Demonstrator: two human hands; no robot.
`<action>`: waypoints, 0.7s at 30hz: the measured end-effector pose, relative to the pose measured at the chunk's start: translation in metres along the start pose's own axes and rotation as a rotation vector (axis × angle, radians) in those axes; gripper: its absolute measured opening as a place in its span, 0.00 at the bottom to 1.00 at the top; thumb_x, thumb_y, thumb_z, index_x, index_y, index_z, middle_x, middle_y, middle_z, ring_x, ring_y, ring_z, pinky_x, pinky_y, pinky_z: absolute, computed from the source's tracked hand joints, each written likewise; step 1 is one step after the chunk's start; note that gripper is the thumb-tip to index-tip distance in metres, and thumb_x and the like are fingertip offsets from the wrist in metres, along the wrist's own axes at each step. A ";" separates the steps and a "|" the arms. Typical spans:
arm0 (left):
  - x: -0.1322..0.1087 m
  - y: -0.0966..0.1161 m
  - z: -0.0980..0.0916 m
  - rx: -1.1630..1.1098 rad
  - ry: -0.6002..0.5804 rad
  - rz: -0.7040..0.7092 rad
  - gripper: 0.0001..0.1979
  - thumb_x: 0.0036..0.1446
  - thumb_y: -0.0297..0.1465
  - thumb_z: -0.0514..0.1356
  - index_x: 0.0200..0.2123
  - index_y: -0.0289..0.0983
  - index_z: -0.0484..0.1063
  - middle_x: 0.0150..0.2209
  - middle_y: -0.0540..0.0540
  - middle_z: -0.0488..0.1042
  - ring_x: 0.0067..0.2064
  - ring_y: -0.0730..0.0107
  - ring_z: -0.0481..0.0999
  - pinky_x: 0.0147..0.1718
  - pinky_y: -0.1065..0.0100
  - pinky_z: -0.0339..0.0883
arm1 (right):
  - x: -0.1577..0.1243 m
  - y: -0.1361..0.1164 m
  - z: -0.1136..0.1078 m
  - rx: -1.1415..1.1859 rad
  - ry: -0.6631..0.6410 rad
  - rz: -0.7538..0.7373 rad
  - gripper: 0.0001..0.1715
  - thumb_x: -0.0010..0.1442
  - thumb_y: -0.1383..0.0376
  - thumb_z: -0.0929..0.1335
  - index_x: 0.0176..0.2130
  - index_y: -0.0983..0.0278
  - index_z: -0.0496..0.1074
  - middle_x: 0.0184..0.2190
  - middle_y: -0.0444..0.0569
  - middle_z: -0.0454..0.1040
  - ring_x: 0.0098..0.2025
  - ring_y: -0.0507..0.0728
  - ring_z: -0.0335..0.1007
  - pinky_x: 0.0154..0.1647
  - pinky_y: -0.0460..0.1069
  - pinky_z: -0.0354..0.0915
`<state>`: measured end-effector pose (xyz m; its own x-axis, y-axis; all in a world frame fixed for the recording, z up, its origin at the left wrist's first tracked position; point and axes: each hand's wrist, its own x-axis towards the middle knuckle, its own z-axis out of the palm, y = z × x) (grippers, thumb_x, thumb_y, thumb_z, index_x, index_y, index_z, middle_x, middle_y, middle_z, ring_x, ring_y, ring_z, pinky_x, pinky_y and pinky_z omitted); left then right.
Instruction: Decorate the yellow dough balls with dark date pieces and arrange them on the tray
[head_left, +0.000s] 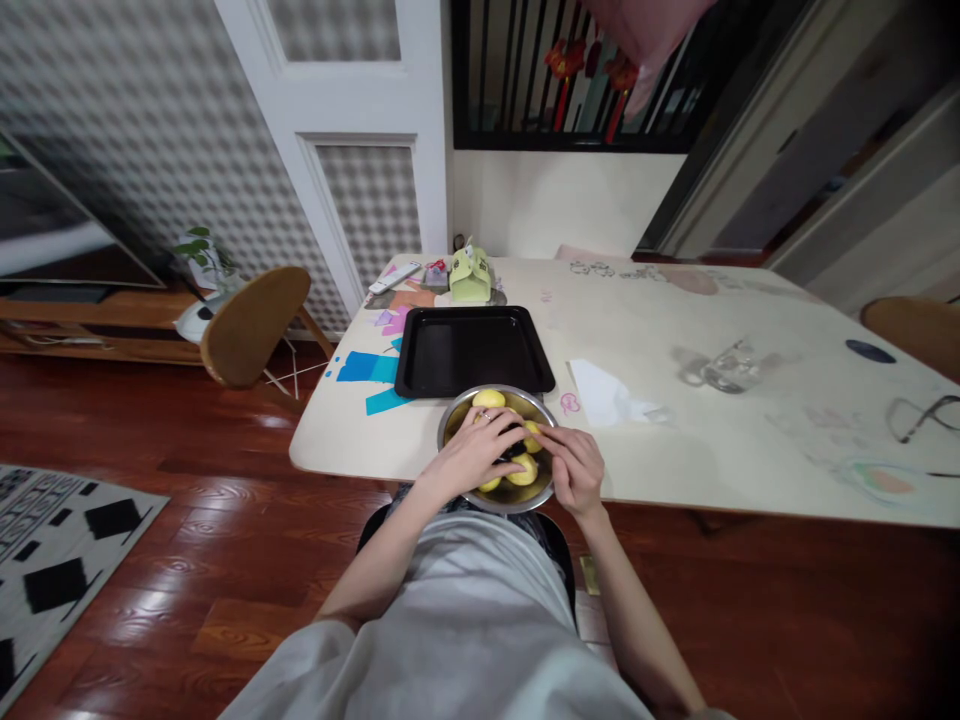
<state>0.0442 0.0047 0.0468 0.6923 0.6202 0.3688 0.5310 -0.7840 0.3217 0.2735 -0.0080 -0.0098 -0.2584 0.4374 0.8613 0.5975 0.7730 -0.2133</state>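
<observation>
A metal bowl [448, 412] stands at the table's near edge, close to my body, and holds several smooth, rounded yellow pieces that look like fruit. One yellow piece [490, 398] lies at the far side, another yellow piece [523, 470] at the near side. My left hand [480, 445] reaches over the bowl with fingers curved around a dark object [515, 446], whose kind I cannot make out. At the right rim, my right hand [576, 464] is closed, its fingertips pinched beside a yellow piece [532, 437]. Whether they grip it is hidden.
A black baking tray [474, 352] lies just beyond the bowl. A white tissue [604, 393], a clear glass [731, 368] and eyeglasses [930, 418] are to the right. At the back stand a green box [470, 276] and a white remote [394, 277]. A wooden chair [255, 325] is left.
</observation>
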 end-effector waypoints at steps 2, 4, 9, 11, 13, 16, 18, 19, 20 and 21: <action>-0.002 0.000 -0.002 -0.017 -0.017 0.022 0.24 0.62 0.41 0.70 0.59 0.43 0.72 0.61 0.37 0.73 0.67 0.45 0.69 0.63 0.45 0.61 | 0.000 0.000 0.000 0.006 0.000 -0.004 0.24 0.70 0.71 0.61 0.57 0.61 0.78 0.50 0.56 0.83 0.48 0.62 0.79 0.47 0.58 0.71; -0.003 0.000 -0.005 -0.031 -0.032 0.038 0.25 0.60 0.42 0.72 0.57 0.42 0.73 0.63 0.36 0.72 0.68 0.43 0.68 0.64 0.44 0.61 | 0.000 0.001 0.000 0.012 -0.004 -0.003 0.23 0.70 0.71 0.61 0.56 0.62 0.78 0.50 0.56 0.83 0.48 0.62 0.79 0.47 0.58 0.71; -0.001 -0.001 -0.009 -0.020 -0.064 0.016 0.23 0.59 0.37 0.73 0.55 0.41 0.74 0.62 0.36 0.73 0.65 0.45 0.71 0.62 0.45 0.62 | 0.000 0.000 0.000 0.009 -0.005 0.002 0.23 0.70 0.71 0.61 0.56 0.61 0.78 0.50 0.55 0.83 0.47 0.62 0.79 0.47 0.58 0.70; 0.000 -0.002 -0.009 -0.007 -0.082 -0.004 0.23 0.60 0.37 0.73 0.56 0.41 0.74 0.63 0.36 0.72 0.64 0.45 0.71 0.62 0.45 0.63 | 0.000 0.000 0.000 0.007 -0.004 0.001 0.23 0.70 0.71 0.61 0.56 0.60 0.78 0.50 0.55 0.83 0.47 0.62 0.79 0.46 0.58 0.70; 0.000 -0.004 -0.008 -0.004 -0.098 -0.015 0.24 0.61 0.39 0.72 0.58 0.42 0.73 0.65 0.36 0.70 0.66 0.45 0.70 0.63 0.44 0.61 | 0.000 0.000 0.000 0.006 -0.007 0.002 0.23 0.70 0.71 0.61 0.56 0.60 0.78 0.50 0.55 0.83 0.47 0.62 0.79 0.46 0.58 0.70; 0.000 -0.006 -0.008 -0.022 -0.106 -0.016 0.25 0.62 0.40 0.71 0.60 0.43 0.73 0.68 0.37 0.69 0.69 0.46 0.67 0.66 0.44 0.58 | -0.001 0.001 0.000 -0.001 -0.016 0.013 0.23 0.70 0.70 0.60 0.56 0.60 0.78 0.50 0.55 0.83 0.47 0.62 0.80 0.47 0.59 0.71; -0.001 -0.006 -0.009 -0.036 -0.105 -0.013 0.24 0.63 0.40 0.70 0.60 0.43 0.73 0.67 0.37 0.70 0.69 0.47 0.67 0.67 0.45 0.58 | -0.002 0.001 0.001 -0.007 -0.021 0.023 0.23 0.70 0.69 0.60 0.56 0.60 0.79 0.50 0.54 0.83 0.47 0.62 0.80 0.47 0.59 0.71; -0.001 -0.006 -0.009 -0.040 -0.104 -0.009 0.23 0.64 0.40 0.69 0.60 0.43 0.73 0.66 0.38 0.71 0.68 0.48 0.68 0.67 0.46 0.58 | -0.002 0.001 0.001 -0.006 -0.020 0.024 0.24 0.70 0.69 0.60 0.56 0.60 0.79 0.50 0.54 0.83 0.47 0.62 0.80 0.47 0.59 0.71; -0.001 -0.006 -0.009 -0.042 -0.103 -0.005 0.22 0.65 0.40 0.68 0.59 0.43 0.73 0.65 0.38 0.71 0.68 0.48 0.68 0.67 0.46 0.58 | -0.002 0.001 0.001 -0.003 -0.019 0.021 0.24 0.70 0.69 0.60 0.56 0.59 0.79 0.50 0.54 0.83 0.47 0.62 0.80 0.46 0.59 0.71; -0.001 -0.006 -0.009 -0.041 -0.102 0.000 0.21 0.66 0.40 0.67 0.59 0.44 0.74 0.65 0.38 0.71 0.67 0.48 0.68 0.67 0.46 0.58 | -0.002 0.001 0.001 0.002 -0.016 0.017 0.23 0.70 0.69 0.60 0.56 0.60 0.79 0.50 0.54 0.83 0.46 0.62 0.80 0.46 0.59 0.70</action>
<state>0.0358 0.0085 0.0526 0.7396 0.6128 0.2784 0.5123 -0.7808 0.3577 0.2742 -0.0074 -0.0121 -0.2602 0.4577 0.8502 0.6007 0.7661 -0.2286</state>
